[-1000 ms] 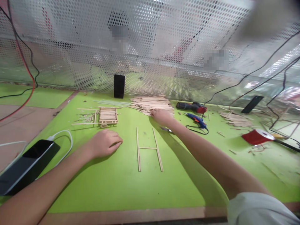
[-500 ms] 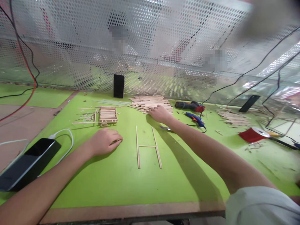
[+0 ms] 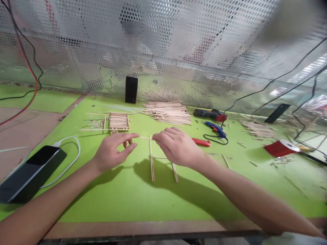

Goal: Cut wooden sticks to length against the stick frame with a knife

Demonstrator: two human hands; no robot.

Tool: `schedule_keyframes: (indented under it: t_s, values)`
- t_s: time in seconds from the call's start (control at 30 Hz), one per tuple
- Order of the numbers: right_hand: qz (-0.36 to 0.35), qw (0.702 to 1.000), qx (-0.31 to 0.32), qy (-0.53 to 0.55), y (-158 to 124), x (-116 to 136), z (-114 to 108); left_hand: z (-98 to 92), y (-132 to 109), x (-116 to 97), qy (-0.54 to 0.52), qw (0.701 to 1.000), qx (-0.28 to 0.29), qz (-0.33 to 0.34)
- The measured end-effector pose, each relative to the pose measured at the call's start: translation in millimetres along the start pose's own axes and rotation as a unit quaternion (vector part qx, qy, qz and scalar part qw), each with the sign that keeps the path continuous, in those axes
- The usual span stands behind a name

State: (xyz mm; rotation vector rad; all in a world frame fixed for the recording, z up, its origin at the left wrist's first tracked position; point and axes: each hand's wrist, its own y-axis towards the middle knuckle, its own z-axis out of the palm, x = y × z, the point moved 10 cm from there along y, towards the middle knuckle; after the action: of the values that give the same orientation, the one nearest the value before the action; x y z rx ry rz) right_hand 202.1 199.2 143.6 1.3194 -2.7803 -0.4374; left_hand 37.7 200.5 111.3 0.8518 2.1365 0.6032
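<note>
Right hand [image 3: 178, 148] hovers over green mat [image 3: 127, 200], fingers curled, tips pinched on one end of a thin stick [image 3: 146, 138]. The stick is held level, just above the top of the H-shaped stick frame [image 3: 151, 166] lying flat on the mat. Left hand [image 3: 113, 153] is loosely open with thumb and forefinger apart and nothing gripped; its forefinger points at the stick's free end, contact unclear. A stick pile [image 3: 168, 112] lies behind, well apart. A slatted panel [image 3: 119, 121] lies back left. A red-handled cutter [image 3: 201, 142] lies just right of the right hand, with a glue gun [image 3: 214, 128] beyond. A phone [image 3: 28, 173] lies at the near left.
</note>
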Motion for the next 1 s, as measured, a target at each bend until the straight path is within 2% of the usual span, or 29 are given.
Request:
schedule_keyframes:
  t_s: [0.1, 0.2, 0.43, 0.67, 1.0]
  values:
    - [-0.02, 0.997, -0.058, 0.046, -4.1, 8.2, -7.3, -10.9, 1.0, -6.4, -0.056, 0.997, -0.042, -0.03]
    - [-0.011, 0.996, -0.071, 0.061, -3.6, 3.7, -3.4, -13.2, 2.2, -12.5, -0.117, 0.992, -0.049, -0.025]
    - [0.011, 0.996, -0.048, 0.08, -2.9, -4.5, 9.3, -10.9, 4.4, -19.0, -0.129, 0.991, -0.032, 0.009]
    - [0.058, 0.99, -0.017, 0.127, -2.0, -7.9, 17.7, -12.7, 3.7, -19.1, -0.096, 0.994, -0.041, 0.024]
    - [0.077, 0.977, 0.037, 0.196, 3.7, 6.4, 27.6, -17.1, 5.0, -27.3, -0.021, 0.995, -0.057, 0.08]
